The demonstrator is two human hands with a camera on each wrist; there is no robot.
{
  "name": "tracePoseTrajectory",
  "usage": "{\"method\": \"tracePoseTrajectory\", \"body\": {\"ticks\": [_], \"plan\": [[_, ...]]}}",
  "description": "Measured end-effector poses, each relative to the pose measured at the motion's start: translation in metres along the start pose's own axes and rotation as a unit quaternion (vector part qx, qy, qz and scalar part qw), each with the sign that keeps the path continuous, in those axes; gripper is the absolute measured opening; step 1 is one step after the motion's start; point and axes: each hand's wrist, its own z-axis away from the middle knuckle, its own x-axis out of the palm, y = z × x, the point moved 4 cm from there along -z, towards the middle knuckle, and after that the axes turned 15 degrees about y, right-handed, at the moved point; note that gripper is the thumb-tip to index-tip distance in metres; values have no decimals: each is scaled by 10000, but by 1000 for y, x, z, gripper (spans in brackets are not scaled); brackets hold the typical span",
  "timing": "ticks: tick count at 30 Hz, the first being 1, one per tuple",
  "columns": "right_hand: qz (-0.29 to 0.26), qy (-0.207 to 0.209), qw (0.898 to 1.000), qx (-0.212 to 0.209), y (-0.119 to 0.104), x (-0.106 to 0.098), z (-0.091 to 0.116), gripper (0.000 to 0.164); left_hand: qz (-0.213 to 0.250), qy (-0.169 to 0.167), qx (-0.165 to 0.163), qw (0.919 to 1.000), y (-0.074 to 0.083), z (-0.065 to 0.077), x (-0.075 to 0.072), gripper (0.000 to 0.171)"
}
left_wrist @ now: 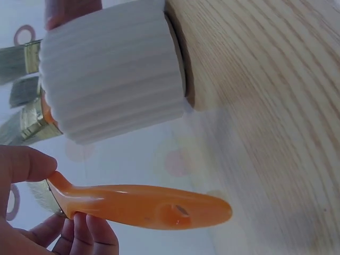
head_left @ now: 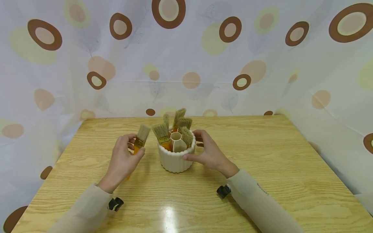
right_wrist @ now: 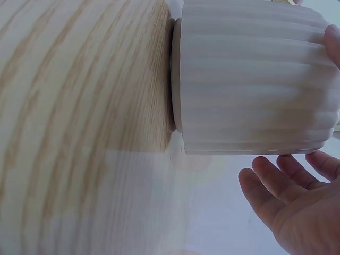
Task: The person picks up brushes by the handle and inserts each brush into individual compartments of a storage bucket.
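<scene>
In the head view my left hand (head_left: 123,158) pinches a paintbrush (head_left: 141,136) with an orange handle, bristles up, just left of a white ribbed pot and apart from it. The left wrist view shows the brush's orange handle (left_wrist: 149,206) hanging free below the fingers. The white pot (head_left: 175,162) stands upright on the table with several bristle-up brushes (head_left: 161,131) around a central tube (head_left: 176,136). My right hand (head_left: 210,152) holds the pot's right side, thumb at the front near the rim. Fingertips (right_wrist: 285,160) meet the ribbed wall in the right wrist view.
The pot stands on a wood-grain table (head_left: 247,139). A white cloth (head_left: 192,48) with brown and yellow round shapes hangs behind the table and along its sides. Small black devices (head_left: 115,204) are strapped at both wrists.
</scene>
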Motion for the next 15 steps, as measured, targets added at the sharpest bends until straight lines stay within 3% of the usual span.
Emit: {"method": "tracePoseTrajectory", "body": {"ticks": [15], "plan": [[-36,-62,9996,264,0,-1,0,87,417,249,200,9986,23,6,-3,48]]}}
